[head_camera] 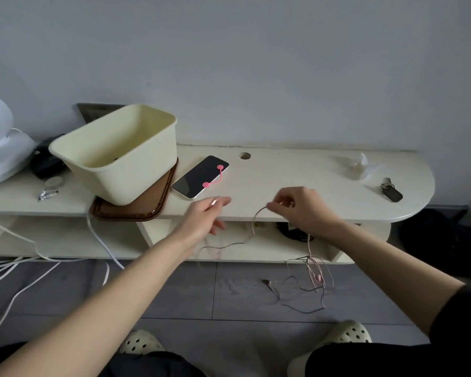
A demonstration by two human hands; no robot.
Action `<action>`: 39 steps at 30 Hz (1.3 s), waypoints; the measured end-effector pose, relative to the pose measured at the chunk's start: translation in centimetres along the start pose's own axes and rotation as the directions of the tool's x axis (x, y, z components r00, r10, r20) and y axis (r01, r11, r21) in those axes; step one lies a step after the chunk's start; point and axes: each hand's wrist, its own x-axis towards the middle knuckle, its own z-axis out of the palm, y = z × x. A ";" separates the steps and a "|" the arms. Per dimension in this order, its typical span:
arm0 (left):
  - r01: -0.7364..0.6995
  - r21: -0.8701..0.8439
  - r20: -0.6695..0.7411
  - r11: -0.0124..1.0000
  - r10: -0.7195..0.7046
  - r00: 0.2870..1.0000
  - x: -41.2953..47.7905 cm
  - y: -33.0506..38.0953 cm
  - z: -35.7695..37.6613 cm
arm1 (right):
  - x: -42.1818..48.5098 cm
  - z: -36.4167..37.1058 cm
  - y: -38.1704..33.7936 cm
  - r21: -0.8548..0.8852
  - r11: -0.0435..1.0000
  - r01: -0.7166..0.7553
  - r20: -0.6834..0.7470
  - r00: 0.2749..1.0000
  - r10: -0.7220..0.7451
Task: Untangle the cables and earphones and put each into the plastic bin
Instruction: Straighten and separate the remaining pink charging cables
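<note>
A cream plastic bin (136,172) stands tilted on a brown tray (136,210) at the left of the table. My left hand (201,217) pinches the plug end of a thin pink cable (229,244) just right of the tray. My right hand (302,208) pinches the same cable further along, above the table's front edge. From my right hand a tangle of pink and dark earphone wires (313,278) hangs down over the floor, with a dark earbud (267,282) dangling to its left.
A phone (199,176) with a pink cable tie (215,176) on it lies beside the bin. Keys (391,191) and crumpled plastic (360,164) sit at the right end. A white fan (0,148) stands far left. White cables (17,268) trail across the floor at left.
</note>
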 end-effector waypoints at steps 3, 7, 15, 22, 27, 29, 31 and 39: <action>-0.034 -0.042 0.105 0.999 0.038 0.994 -0.3 1.8 2.5 | -0.1 1.0 -2.7 0.033 0.994 0.103 0.020 0.994 -0.103; -0.021 0.032 0.105 0.999 0.018 0.994 -0.1 2.0 2.7 | -0.2 0.9 -2.9 0.152 0.984 0.097 0.100 0.989 -0.113; 0.107 0.068 -0.119 0.992 -0.098 0.988 1.2 -1.4 -1.6 | -1.1 0.2 4.9 -0.080 0.980 -0.184 0.285 0.938 0.199; 0.165 0.200 -0.177 0.966 -0.130 0.976 0.9 -3.4 -2.2 | -0.4 0.4 5.3 -0.117 0.976 -0.184 0.187 0.961 0.204; 0.007 0.170 0.004 0.985 -0.008 1.000 -0.5 -0.7 0.7 | -0.7 1.2 1.2 -0.143 0.989 -0.035 0.242 0.968 0.069; -0.017 0.088 0.120 0.996 0.006 0.993 -1.0 0.6 2.7 | -1.0 1.8 -0.4 -0.159 0.986 0.043 0.256 0.967 0.000; -0.014 0.072 0.200 0.997 -0.001 0.980 -1.3 1.3 4.2 | -1.1 2.2 -1.5 -0.175 0.977 0.121 0.240 0.968 -0.077; 0.006 0.322 0.246 0.947 -0.090 0.965 -1.0 1.6 3.9 | -1.4 2.2 -1.0 0.023 0.996 0.086 0.176 0.980 -0.089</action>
